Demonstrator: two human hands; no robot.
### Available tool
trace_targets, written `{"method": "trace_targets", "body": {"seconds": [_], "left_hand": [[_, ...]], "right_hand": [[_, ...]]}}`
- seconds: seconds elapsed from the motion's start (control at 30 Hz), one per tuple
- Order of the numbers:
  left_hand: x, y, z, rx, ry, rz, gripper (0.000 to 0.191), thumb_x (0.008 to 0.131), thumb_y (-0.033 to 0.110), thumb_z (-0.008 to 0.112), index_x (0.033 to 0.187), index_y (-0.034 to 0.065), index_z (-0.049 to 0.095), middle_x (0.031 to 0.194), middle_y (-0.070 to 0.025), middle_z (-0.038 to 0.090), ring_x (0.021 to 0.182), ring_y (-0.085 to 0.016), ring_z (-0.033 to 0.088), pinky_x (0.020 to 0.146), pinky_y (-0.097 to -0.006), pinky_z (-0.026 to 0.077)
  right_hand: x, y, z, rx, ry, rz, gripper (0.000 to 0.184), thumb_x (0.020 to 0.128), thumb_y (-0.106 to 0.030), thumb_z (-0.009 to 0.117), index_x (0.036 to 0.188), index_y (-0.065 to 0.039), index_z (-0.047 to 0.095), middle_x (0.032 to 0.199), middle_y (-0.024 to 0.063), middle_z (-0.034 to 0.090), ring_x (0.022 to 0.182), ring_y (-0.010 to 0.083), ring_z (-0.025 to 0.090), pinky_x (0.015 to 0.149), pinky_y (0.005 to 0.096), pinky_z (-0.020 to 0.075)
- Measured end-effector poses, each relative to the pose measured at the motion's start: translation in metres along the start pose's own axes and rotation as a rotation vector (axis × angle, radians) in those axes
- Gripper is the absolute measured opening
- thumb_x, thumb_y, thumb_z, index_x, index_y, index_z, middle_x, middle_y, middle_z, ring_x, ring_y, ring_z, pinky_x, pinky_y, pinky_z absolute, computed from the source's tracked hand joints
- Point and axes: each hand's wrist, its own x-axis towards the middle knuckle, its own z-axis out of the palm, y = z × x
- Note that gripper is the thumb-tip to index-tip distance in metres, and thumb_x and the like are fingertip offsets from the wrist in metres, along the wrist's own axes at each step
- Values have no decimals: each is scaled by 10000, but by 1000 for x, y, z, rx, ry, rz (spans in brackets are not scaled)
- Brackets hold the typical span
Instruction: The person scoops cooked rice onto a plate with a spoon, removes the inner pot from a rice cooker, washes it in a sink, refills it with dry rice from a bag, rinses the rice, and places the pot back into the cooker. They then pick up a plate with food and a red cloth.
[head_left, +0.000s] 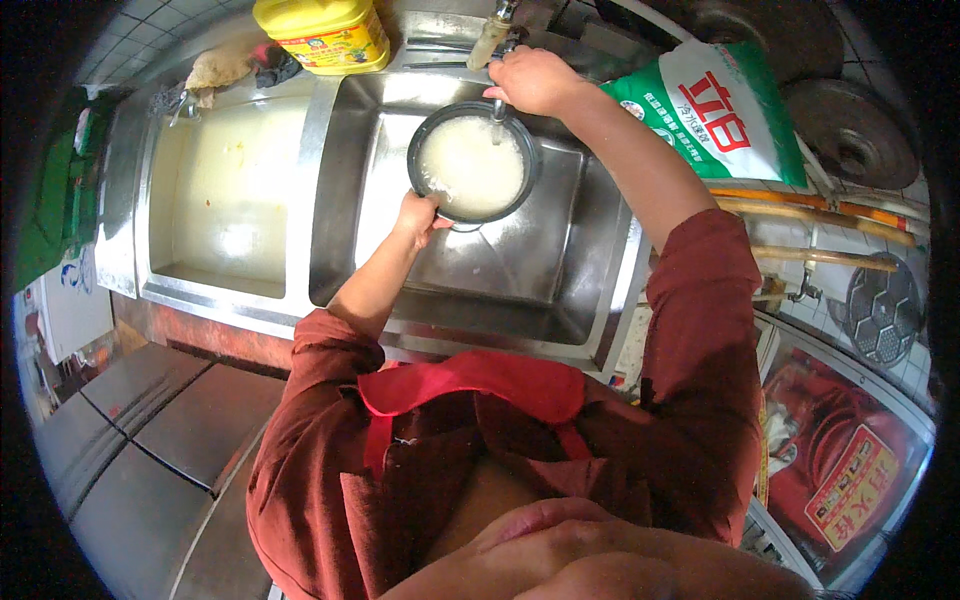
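Observation:
A dark round pot (534, 166) sits in the right basin of a stainless steel sink (510, 259). White rice in cloudy water (472, 165) fills much of it. My left hand (420, 217) grips the pot's near-left rim, thumb on the edge. At the back of the sink, my right hand (536, 81) is closed around the top of a metal faucet (499, 111), its fingers partly hidden. The spout hangs over the pot's far side. Whether water is flowing from it is hard to tell.
Cloudy liquid stands in the left basin (225, 180). Behind the sink is a yellow plastic tub (322, 37), with rags (221, 67) beside it. A green-and-white detergent bag (705, 112) and wooden poles (817, 217) lie right. A glass-fronted fire-hose cabinet (840, 450) stands lower right.

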Motion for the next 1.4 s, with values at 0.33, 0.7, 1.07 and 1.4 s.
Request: {"method": "trace_targets", "body": {"seconds": [0.33, 0.7, 1.07, 1.4], "left_hand": [[9, -11, 8, 8, 19, 15, 274, 747, -21, 388, 1012, -88, 393, 810, -187, 526, 517, -227, 553, 369, -257, 468], [9, -17, 18, 40, -17, 15, 297, 733, -28, 406, 1016, -117, 382, 840, -187, 521, 544, -220, 559, 406, -243, 502], [11, -18, 23, 35, 51, 33, 317, 732, -49, 385, 1044, -99, 356, 864, -211, 507, 574, -259, 572, 389, -270, 486], [8, -17, 24, -93, 40, 26, 307, 709, -80, 353, 1015, -101, 351, 761, -201, 497, 437, -234, 513, 319, -264, 428]], "right_hand": [[-2, -6, -1, 5, 8, 58, 310, 770, -349, 494, 809, -49, 562, 810, 133, 578, 812, 285, 542, 685, 386, 447], [-3, -6, 3, 2, 1, 69, 324, 782, -358, 474, 846, -52, 560, 837, 135, 582, 824, 281, 544, 701, 383, 445], [-4, -5, 5, 18, 68, 44, 337, 782, -361, 472, 781, -27, 516, 756, 157, 574, 741, 295, 555, 648, 377, 453], [-1, -11, 2, -9, -15, 124, 343, 785, -366, 468, 842, -44, 571, 828, 136, 594, 793, 279, 568, 676, 373, 459]]}}
